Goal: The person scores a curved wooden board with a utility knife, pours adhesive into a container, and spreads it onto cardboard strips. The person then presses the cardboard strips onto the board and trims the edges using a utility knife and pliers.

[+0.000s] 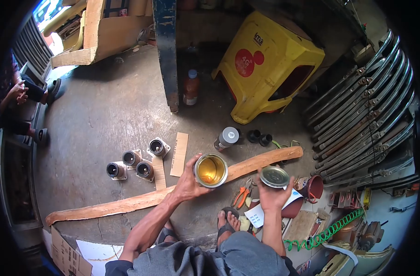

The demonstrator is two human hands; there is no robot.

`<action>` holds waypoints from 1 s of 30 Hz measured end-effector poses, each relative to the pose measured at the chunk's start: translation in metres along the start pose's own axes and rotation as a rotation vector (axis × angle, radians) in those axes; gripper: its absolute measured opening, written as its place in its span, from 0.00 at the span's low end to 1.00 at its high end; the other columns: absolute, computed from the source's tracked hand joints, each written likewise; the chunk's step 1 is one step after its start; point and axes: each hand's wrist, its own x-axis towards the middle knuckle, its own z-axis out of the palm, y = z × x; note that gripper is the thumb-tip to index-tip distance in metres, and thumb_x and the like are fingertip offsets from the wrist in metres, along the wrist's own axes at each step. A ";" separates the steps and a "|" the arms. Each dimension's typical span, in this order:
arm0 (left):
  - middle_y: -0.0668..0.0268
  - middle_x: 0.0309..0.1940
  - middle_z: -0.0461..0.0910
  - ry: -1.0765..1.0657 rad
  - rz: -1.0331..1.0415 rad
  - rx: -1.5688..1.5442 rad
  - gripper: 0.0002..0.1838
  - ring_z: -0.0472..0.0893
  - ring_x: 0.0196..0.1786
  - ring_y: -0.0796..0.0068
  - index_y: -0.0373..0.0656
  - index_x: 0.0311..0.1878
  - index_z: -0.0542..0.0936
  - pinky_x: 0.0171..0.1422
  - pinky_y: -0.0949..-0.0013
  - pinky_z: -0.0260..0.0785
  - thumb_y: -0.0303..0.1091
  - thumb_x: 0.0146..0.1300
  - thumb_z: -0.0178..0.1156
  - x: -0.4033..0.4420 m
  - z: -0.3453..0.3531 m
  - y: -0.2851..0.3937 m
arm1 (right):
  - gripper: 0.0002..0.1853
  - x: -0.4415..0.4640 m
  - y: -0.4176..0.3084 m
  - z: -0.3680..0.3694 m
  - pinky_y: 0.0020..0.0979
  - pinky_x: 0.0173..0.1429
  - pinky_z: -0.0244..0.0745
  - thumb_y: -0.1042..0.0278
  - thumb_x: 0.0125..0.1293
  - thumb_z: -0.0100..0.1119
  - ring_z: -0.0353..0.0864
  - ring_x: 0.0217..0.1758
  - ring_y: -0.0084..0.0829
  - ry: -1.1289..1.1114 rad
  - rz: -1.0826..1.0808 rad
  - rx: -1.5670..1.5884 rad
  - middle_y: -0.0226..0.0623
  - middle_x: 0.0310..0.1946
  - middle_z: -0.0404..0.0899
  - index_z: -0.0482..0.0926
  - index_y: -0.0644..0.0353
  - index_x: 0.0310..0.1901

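Note:
My left hand (190, 183) is wrapped round an open metal tin (211, 170), held upright over the floor with clear amber liquid inside. In my right hand (273, 198) is a round metal lid (274, 177), gripped by its edges, apart from the tin and to its right. Beneath both hands a long, curved wooden strip (113, 203) lies across the floor. Several black cylindrical parts with square flanged bases (144, 169) stand to the left of the tin. Just beyond it is a spray can with a grey cap (228, 137).
Orange-handled pliers (241, 195) lie near my feet. A yellow plastic stool (269, 64) and a bottle (190, 88) stand farther back. Stacked metal tubes (366, 110) and a green coiled hose (327, 237) are on the right. Another person's hands (19, 92) show at the far left.

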 end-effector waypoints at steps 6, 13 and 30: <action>0.48 0.73 0.66 0.069 -0.136 0.094 0.68 0.68 0.78 0.51 0.42 0.80 0.46 0.84 0.52 0.57 0.39 0.46 0.87 0.003 0.002 -0.040 | 0.35 -0.007 -0.012 -0.064 0.69 0.68 0.72 0.34 0.73 0.56 0.68 0.74 0.66 0.219 0.035 -0.167 0.53 0.67 0.74 0.74 0.58 0.66; 0.46 0.76 0.62 0.090 -0.164 0.014 0.71 0.63 0.80 0.49 0.36 0.81 0.43 0.86 0.52 0.53 0.41 0.45 0.87 0.003 0.011 -0.060 | 0.41 -0.013 0.003 -0.072 0.71 0.76 0.60 0.30 0.73 0.50 0.66 0.76 0.66 0.230 0.078 -0.078 0.58 0.71 0.70 0.69 0.60 0.72; 0.45 0.62 0.72 0.331 -0.404 0.394 0.35 0.74 0.65 0.47 0.33 0.71 0.67 0.70 0.52 0.68 0.29 0.62 0.70 -0.063 -0.002 -0.045 | 0.38 0.020 0.023 -0.087 0.64 0.75 0.67 0.33 0.82 0.30 0.76 0.71 0.50 0.398 0.109 -0.385 0.46 0.69 0.76 0.69 0.59 0.72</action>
